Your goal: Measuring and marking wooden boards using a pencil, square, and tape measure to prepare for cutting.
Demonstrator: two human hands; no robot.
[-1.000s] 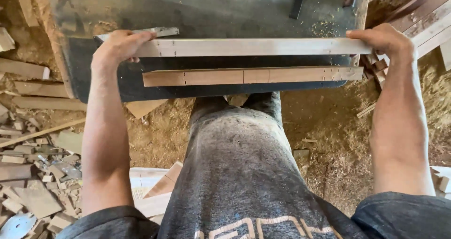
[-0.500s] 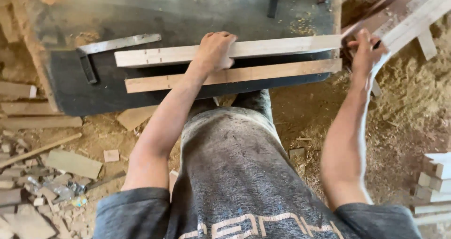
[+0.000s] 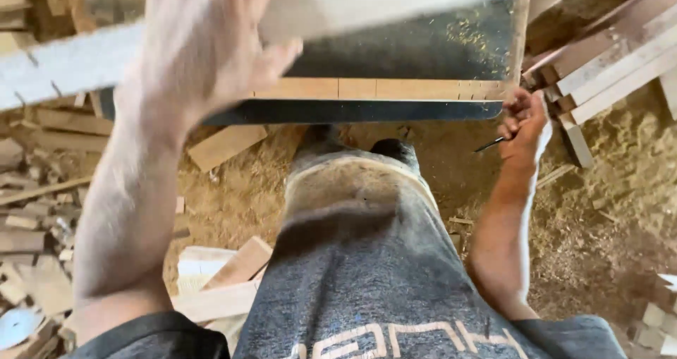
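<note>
Pale strip lifted off bench in left hand.

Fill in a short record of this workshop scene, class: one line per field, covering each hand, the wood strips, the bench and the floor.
Left hand: left hand raised close to the camera, blurred, gripping a pale wood strip lifted off the bench
Right hand: right hand by the bench's right end, holding a thin dark pencil-like tool
Second strip: brown strip lying flat along the near bench edge
Bench: dark, dusty top
Floor: sawdust, wood offcuts
</note>
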